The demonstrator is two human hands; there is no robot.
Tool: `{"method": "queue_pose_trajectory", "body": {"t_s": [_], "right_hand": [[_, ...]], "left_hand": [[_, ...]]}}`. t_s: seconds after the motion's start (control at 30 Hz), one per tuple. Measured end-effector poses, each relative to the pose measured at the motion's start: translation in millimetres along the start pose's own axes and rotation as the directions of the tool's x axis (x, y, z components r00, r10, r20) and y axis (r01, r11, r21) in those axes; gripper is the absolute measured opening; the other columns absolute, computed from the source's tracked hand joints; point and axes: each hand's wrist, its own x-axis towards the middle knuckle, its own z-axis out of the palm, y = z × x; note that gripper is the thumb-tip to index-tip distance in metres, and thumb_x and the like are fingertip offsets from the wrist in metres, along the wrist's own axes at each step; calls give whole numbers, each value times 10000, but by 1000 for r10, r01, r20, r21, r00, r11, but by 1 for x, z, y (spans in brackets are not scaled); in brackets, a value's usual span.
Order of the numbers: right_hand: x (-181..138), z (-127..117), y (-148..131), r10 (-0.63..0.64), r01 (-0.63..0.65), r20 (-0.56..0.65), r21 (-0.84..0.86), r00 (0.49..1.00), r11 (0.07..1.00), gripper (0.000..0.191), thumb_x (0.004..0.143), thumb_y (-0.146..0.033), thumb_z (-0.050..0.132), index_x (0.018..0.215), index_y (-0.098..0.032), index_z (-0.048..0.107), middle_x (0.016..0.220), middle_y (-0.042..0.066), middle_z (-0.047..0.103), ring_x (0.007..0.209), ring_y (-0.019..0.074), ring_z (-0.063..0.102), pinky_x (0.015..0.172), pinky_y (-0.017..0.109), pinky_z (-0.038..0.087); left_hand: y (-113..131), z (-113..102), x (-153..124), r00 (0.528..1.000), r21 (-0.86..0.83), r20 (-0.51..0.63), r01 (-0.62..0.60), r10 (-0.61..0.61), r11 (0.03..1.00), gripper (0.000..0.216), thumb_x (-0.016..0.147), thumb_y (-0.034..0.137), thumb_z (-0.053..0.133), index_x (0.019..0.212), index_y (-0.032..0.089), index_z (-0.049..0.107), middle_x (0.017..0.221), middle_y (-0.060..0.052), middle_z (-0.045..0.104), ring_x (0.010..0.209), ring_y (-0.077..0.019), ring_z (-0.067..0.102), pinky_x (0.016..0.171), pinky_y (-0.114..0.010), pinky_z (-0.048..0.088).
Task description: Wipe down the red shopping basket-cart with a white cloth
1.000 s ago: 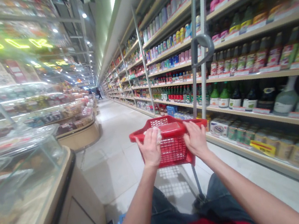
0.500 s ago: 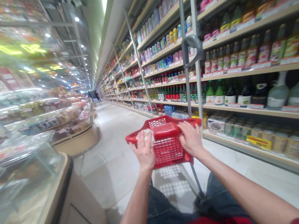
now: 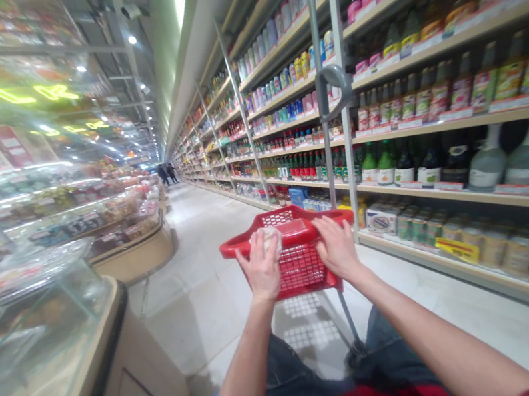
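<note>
A red plastic shopping cart [image 3: 301, 266] rolls ahead of me down a supermarket aisle. My left hand [image 3: 262, 267] is closed over the left part of its handle, with a crumpled white tissue or paper [image 3: 270, 239] pinched under the fingers. My right hand [image 3: 336, 247] wraps the right part of the same handle. Both forearms reach forward from the bottom of the view, above my dark jeans and red top.
Tall shelves [image 3: 435, 129] packed with bottles, jars and cans line the right side, with a grey metal upright [image 3: 334, 85] close to the cart. A glass-fronted deli counter [image 3: 55, 341] runs along the left. Pale tiled floor [image 3: 202, 249] stretches ahead; two people [image 3: 166, 172] stand far down.
The cart and I have moved forward along the aisle and drifted slightly left; the shelves on the right slid past. Both hands keep the same hold on the handle.
</note>
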Motion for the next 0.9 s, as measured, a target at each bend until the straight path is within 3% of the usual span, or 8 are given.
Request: {"method": "queue_pose_trajectory", "body": {"t_s": [0.1,0.3,0.37,0.43,0.53,0.63,0.73,0.9], "right_hand": [[-1,1,-2,2,-2,-4,0,1000,1000,510,745,-106,392,1244,-181,469,1256,86,539,1224,244,409,1038,556,182],[-1,-1,4,-32,33,24,-19,999,999,528,740,-108,397,1259,-188,453,1270,84,528,1232,238,401,1034,548,192],[-1,-2,6,-33,34,30,-28,999,999,517,746,-110,394,1254,-182,455,1273,85,525,1233,238,400,1032,541,199],[0,-3,7,-30,31,35,-26,999,999,502,755,-116,389,1249,-176,458,1277,86,523,1234,238,401,1033,536,197],[0,-4,8,-20,21,33,-11,999,1000,491,759,-119,386,1240,-172,464,1274,83,526,1234,242,401,1037,537,186],[0,-3,7,-8,8,27,-11,1000,1000,486,755,-123,391,1232,-169,469,1272,86,527,1230,246,404,1037,543,183],[0,-2,5,-2,2,26,-16,1000,1000,480,753,-126,396,1225,-164,476,1266,92,532,1225,249,409,1034,545,187],[0,-5,6,-12,13,43,-17,999,1000,492,741,-109,395,1222,-162,481,1270,93,529,1223,246,413,1032,546,191]], "left_hand": [[5,0,0,1000,5,5,22,-22,1000,362,876,231,419,1217,307,517,1359,-93,437,1274,-221,381,1084,-541,30],[52,15,12,990,-85,63,-120,126,989,376,879,271,426,1242,354,478,1360,-61,439,1273,-201,384,1090,-529,8],[47,14,11,991,-89,63,-110,116,990,377,881,263,421,1240,360,478,1356,-57,445,1272,-199,384,1089,-530,5],[28,9,6,996,-70,55,-61,65,996,369,878,246,420,1223,350,501,1352,-64,451,1269,-208,389,1086,-536,13],[-14,-3,-4,995,-22,-2,95,-95,995,342,880,237,405,1181,300,553,1333,-102,473,1245,-234,421,1074,-562,46],[-42,-11,-10,962,5,-72,264,-263,964,350,882,238,388,1195,270,542,1337,-129,465,1236,-258,429,1050,-603,74],[-36,-10,-8,958,-14,-59,281,-282,960,349,885,244,382,1195,269,540,1343,-121,461,1247,-249,416,1055,-591,86],[5,3,2,994,-68,33,106,-103,992,365,879,229,400,1217,303,518,1379,-79,422,1284,-217,364,1085,-534,52]]}}
